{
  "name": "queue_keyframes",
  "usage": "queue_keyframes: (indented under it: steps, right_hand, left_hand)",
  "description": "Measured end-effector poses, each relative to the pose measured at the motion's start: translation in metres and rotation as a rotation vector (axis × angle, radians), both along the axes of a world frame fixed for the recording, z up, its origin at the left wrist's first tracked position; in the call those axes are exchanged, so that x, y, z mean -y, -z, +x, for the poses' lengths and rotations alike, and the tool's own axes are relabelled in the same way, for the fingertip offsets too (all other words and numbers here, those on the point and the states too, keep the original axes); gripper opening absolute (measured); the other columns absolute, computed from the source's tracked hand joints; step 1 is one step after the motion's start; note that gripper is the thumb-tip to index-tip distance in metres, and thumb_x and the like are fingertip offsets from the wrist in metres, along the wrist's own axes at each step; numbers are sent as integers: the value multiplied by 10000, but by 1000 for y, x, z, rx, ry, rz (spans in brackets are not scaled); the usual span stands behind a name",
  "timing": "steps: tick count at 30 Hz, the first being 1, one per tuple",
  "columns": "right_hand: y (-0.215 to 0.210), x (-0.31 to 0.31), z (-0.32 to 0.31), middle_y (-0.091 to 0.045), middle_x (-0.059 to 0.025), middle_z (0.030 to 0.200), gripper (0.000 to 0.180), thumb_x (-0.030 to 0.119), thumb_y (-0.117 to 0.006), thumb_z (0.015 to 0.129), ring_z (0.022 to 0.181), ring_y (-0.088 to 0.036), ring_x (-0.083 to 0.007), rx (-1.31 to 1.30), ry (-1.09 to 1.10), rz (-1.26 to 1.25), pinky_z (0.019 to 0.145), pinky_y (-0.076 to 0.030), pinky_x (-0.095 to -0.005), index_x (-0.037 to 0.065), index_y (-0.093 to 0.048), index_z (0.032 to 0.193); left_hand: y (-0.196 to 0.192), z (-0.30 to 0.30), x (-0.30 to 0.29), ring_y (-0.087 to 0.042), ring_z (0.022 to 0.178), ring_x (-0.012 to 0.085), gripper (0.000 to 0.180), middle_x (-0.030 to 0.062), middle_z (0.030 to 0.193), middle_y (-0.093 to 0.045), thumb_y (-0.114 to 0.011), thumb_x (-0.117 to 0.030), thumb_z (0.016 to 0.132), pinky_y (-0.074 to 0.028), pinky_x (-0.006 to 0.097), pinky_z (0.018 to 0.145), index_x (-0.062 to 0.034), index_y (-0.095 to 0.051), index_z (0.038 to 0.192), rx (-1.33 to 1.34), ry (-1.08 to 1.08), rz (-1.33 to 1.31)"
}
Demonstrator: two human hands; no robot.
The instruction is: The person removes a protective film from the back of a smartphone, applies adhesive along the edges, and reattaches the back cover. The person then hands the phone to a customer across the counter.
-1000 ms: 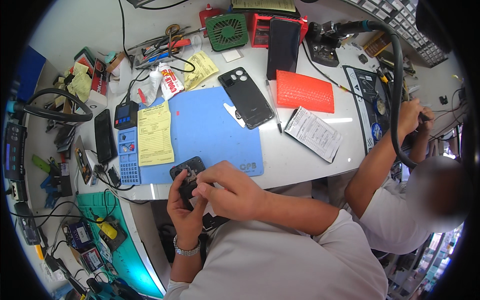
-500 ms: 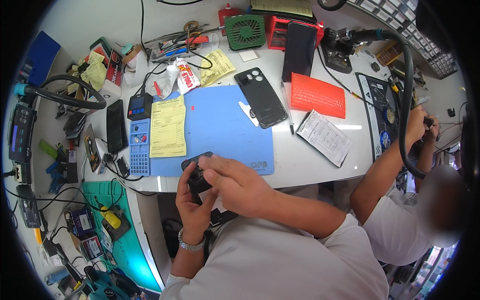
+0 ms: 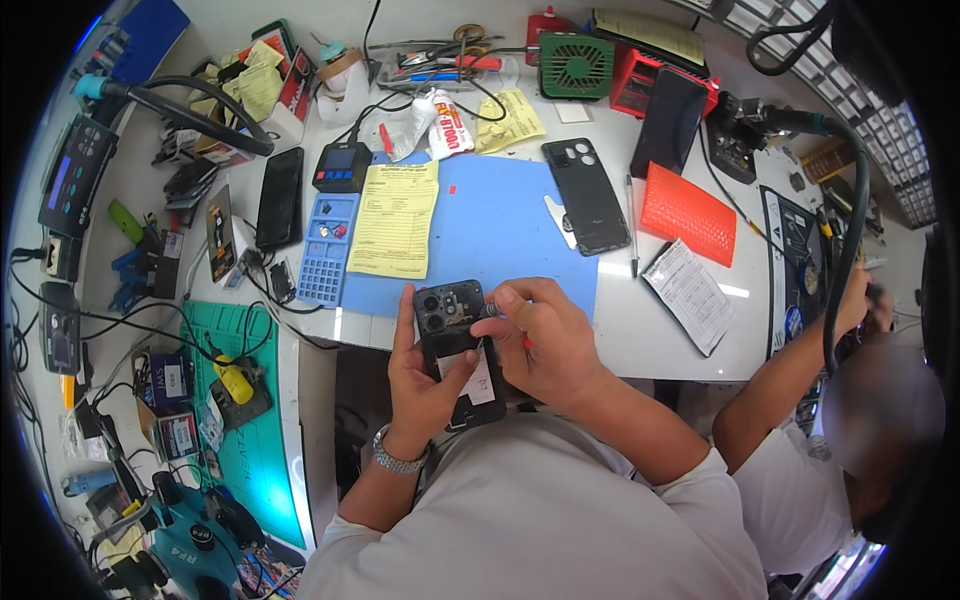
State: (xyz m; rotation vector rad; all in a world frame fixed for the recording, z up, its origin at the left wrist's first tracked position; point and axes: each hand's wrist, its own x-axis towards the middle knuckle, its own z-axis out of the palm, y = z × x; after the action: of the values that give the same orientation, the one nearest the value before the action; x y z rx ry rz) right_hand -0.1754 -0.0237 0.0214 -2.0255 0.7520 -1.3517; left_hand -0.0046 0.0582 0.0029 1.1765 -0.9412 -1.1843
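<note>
My left hand (image 3: 420, 395) holds an opened phone (image 3: 466, 338) from its left side, thumb across the lower part. The phone's back is off, baring round camera modules at its upper left, dark inner parts and a pale label lower down. My right hand (image 3: 550, 335) is closed at the phone's upper right edge, fingers pinched together. A small dark piece shows by the fingertips and a speck of red under the palm; I cannot make out what they are. Ahead, on the blue mat (image 3: 500, 220), lies a black phone back cover (image 3: 588, 200) with camera holes.
Left of the mat's middle lie a yellow paper form (image 3: 395, 222) and a blue parts tray (image 3: 322, 262). A pen (image 3: 631, 225), a red bubble pouch (image 3: 688, 212) and a phone under a paper slip (image 3: 692, 295) lie rightward. At the right, a co-worker's arm (image 3: 775, 365) reaches over the bench.
My right hand has moved off the phone's face to its right edge, uncovering the camera modules and label. The phone is now more fully in view. The whole scene has shifted rightward as the view turned.
</note>
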Motion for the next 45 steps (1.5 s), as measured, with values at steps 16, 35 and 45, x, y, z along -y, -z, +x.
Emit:
queue_keyframes:
  steps: [16, 35, 45]
  right_hand:
    - [27, 12, 0, -638, -215, 1156, 702, -137, -717, 951, 963, -714, -237, 276, 29, 229, 798, -664, -325, 27, -313, 1501]
    - [28, 44, -47, -608, -231, 1210, 689, -150, -661, 980, 1029, -692, -206, 303, 286, 343, 842, -649, -310, 36, -229, 1483]
    - [34, 52, -39, -606, -242, 1236, 691, -153, -648, 988, 1057, -699, -221, 269, 244, 320, 863, -652, -319, 29, -208, 1489]
  left_hand:
    - [0, 2, 1, -733, 1187, 197, 1018, 180, 1371, -709, -719, 97, 952, -595, 354, 1022, -16, -90, 1745, -51, -15, 11]
    - [-6, -6, 3, -710, 1140, 135, 861, 164, 1332, -715, -693, 25, 1038, -581, 298, 975, -13, -188, 1734, -165, 132, 106]
    - [-4, -5, 5, -708, 1152, 136, 856, 159, 1329, -718, -695, 33, 1035, -578, 300, 984, -7, -196, 1729, -208, 141, 130]
